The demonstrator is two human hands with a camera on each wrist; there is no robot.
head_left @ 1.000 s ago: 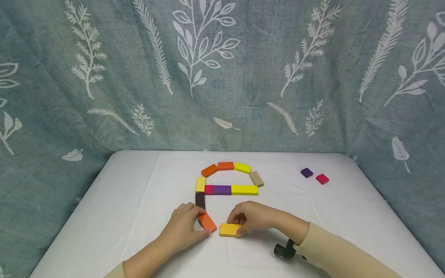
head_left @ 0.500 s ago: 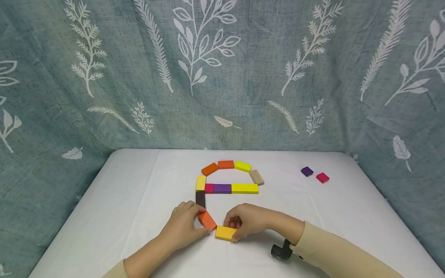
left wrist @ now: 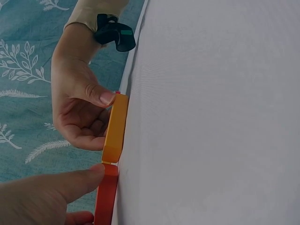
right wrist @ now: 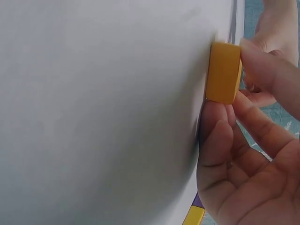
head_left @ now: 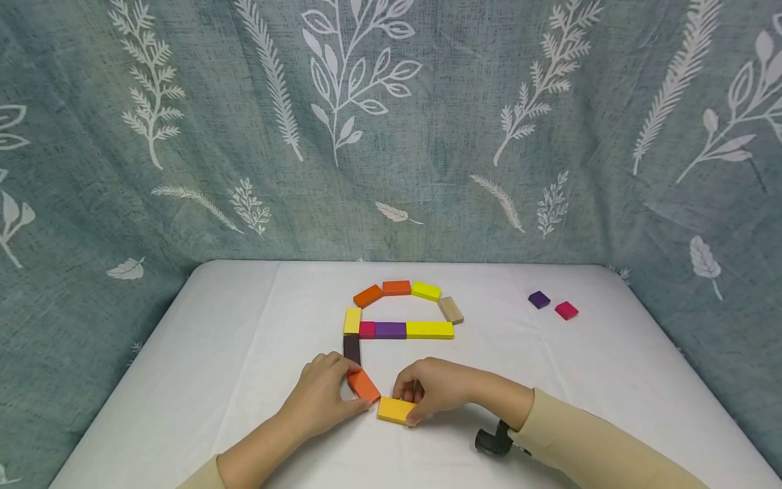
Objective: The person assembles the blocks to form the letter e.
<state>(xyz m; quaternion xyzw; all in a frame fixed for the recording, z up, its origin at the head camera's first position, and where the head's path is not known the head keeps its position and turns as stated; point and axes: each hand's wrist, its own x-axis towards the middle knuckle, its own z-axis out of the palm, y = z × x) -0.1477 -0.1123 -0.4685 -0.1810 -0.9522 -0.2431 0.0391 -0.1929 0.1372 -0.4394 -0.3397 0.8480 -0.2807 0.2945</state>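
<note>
Near the front of the white table (head_left: 244,380), my left hand (head_left: 320,390) holds a flat orange block (head_left: 364,385) between thumb and fingers, its upper end at a dark brown block (head_left: 351,350). My right hand (head_left: 438,388) pinches an amber block (head_left: 393,410), thumb on the near edge and fingers on the far one. The amber block's left corner meets the orange block's lower end. In the left wrist view the amber block (left wrist: 116,129) stands end to end with the orange block (left wrist: 106,194). Seen from the right wrist, the amber block's end (right wrist: 224,72) faces the camera.
Behind the hands, a pale yellow block (head_left: 352,321) joins a row with a purple block (head_left: 391,330) and a long yellow block (head_left: 430,330). An arch above includes a tan block (head_left: 451,310). Loose purple (head_left: 539,299) and red (head_left: 566,310) pieces lie back right.
My right hand has brought the amber block left and slightly nearer, turning it a little, until its corner meets the orange block. My left hand has stayed in place.
</note>
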